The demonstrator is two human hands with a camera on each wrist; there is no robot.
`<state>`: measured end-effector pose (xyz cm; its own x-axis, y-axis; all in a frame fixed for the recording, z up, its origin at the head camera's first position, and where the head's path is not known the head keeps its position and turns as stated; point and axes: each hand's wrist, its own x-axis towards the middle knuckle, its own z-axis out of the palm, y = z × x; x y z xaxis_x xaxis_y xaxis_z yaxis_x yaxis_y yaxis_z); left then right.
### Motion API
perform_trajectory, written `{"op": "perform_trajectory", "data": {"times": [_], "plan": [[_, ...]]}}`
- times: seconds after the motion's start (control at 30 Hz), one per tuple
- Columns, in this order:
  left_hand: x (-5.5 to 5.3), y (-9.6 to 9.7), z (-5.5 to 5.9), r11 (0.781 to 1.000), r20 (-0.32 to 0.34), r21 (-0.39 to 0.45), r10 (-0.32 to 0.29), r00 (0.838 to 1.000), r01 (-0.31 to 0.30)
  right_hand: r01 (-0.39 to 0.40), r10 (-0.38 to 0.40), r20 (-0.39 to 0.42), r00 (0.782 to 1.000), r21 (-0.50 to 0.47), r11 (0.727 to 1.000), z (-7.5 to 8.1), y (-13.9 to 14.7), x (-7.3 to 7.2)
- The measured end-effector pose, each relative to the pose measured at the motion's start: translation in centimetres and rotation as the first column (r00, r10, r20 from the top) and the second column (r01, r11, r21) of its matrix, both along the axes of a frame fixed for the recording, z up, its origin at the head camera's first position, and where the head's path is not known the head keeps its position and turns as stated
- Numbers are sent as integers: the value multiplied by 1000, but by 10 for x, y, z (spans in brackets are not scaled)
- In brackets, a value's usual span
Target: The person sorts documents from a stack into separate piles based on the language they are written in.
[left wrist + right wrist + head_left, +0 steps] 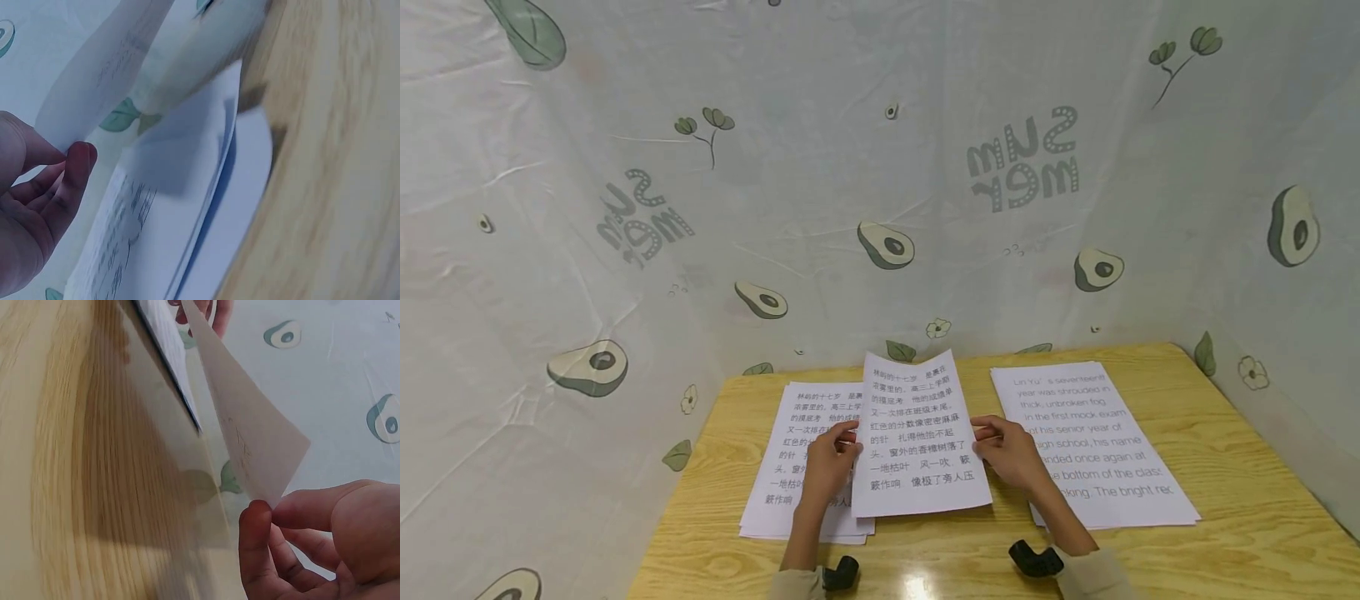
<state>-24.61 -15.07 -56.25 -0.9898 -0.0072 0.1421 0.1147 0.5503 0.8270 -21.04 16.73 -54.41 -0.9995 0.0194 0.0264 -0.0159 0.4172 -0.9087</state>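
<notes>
A printed sheet of paper (917, 433) with lines of Chinese text is held up off the table between both hands. My left hand (829, 462) pinches its left edge between thumb and fingers, and my right hand (1009, 454) pinches the right edge. In the left wrist view the left thumb and fingertips (78, 150) meet at the paper's edge. The right wrist view has the right fingertips (256, 515) gripping near a corner. Below and left of the held sheet lies a paper stack (775, 467) with the same Chinese text, partly covered by the left hand.
On the right of the wooden table (940, 554) lies another stack (1105, 442) printed in English, its left edge partly behind the right hand. A white curtain (820, 167) with avocado prints hangs behind the table. Black wrist pieces (1036, 558) sit by the sleeves.
</notes>
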Motion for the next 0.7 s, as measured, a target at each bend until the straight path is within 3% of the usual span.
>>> {"op": "perform_trajectory", "data": {"times": [0.4, 0.7], "plan": [[-3, -33, -4, 998, -18, -24, 56, 998, -56, -8, 7, -3, 1000, -101, 995, -11, -35, -9], [-2, -63, -6, 994, 13, -43, 103, 995, -102, -20, 21, 5, 1000, -185, 983, -17, -65, -11]]}}
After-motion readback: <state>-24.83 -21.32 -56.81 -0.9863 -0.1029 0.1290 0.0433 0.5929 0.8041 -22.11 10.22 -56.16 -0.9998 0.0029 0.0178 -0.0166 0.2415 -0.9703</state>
